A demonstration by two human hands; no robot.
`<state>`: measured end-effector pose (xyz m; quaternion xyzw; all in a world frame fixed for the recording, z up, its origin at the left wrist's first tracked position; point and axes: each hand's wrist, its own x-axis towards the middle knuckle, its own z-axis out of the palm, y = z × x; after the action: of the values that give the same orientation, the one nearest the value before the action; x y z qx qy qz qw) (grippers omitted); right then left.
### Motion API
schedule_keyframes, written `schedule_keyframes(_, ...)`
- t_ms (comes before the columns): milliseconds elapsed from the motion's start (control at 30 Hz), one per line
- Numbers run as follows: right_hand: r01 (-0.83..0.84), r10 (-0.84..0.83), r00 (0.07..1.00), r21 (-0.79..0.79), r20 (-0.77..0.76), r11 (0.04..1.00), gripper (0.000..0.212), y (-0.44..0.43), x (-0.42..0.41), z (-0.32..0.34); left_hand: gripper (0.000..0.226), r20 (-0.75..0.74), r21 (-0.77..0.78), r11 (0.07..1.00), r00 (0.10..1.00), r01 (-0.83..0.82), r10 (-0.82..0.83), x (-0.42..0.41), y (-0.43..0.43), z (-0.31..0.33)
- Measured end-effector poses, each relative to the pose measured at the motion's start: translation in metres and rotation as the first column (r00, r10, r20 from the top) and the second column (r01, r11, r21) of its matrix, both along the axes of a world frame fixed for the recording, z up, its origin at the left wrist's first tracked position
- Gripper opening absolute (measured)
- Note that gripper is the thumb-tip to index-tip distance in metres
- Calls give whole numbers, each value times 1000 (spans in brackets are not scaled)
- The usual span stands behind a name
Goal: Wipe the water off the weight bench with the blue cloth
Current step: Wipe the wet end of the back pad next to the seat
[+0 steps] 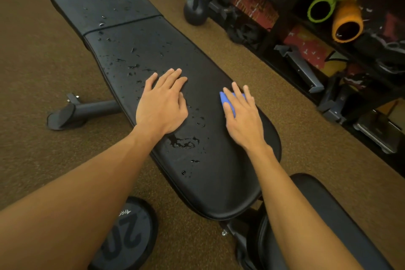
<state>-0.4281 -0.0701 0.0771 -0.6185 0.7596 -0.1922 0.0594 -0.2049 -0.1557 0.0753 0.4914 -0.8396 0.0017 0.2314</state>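
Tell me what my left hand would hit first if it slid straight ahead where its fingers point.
Nothing solid, it seems: the left hand would cross wet bench, a few water drops, then its right edge.

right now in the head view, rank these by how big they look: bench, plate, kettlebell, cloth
1. bench
2. plate, partly hidden and nearer the camera than the kettlebell, so its lead may be nearness
3. kettlebell
4. cloth, judged only on the bit showing under the right hand
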Motion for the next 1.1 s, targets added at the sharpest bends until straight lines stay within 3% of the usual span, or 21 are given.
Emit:
schedule_keyframes(67, -48, 48, 999, -5, -17, 999, 50, -9, 19, 1, 53, -1, -6, 1000, 1000, -2, 2, 0, 0, -1)
schedule_keyframes(200, -320, 320, 946, 4, -53, 947, 48, 22, 21, 1, 54, -3, -2, 1000, 1000, 1, -1, 0, 1, 0)
schedule_keyframes(400, 11, -11, 1000, 7, 17, 1000, 50, -15, 10, 3, 53, -19, 9, 1000, 1000, 2, -2, -1, -1, -2)
schedule_keyframes(467, -48, 48, 999, -3, -6, 999, 50, -26, 30, 3, 53, -20, 11, 1000, 1000, 2, -2, 0, -1, -3)
schedule_keyframes(600, -335, 335, 942, 7, -23, 942, 48, 0, 27, 3, 55, -17, 24, 1000, 1000, 2, -2, 0, -1, -2)
schedule_keyframes(667, -284, 285, 958, -5, 24, 959, 47, 5, 7, 5, 52, -27, 30, 1000, 1000, -8, 8, 0, -1, -1)
schedule_keyframes(800, -17, 17, 999, 5, 35, 1000, 49, -35, 9, 6, 50, -47, 42, 999, 999, 6, -4, 0, -1, 0)
schedule_keyframes(1000, -299, 299, 954, 11, -2, 954, 48, -17, 45, 8, 52, -164, 97, 994, 986, 55, -38, 4, -4, 0)
schedule_keyframes(1100, -248, 246, 968, 23, 54, 969, 47, 19, 24, 7, 49, -281, 199, 974, 958, 111, -52, 12, -4, 7)
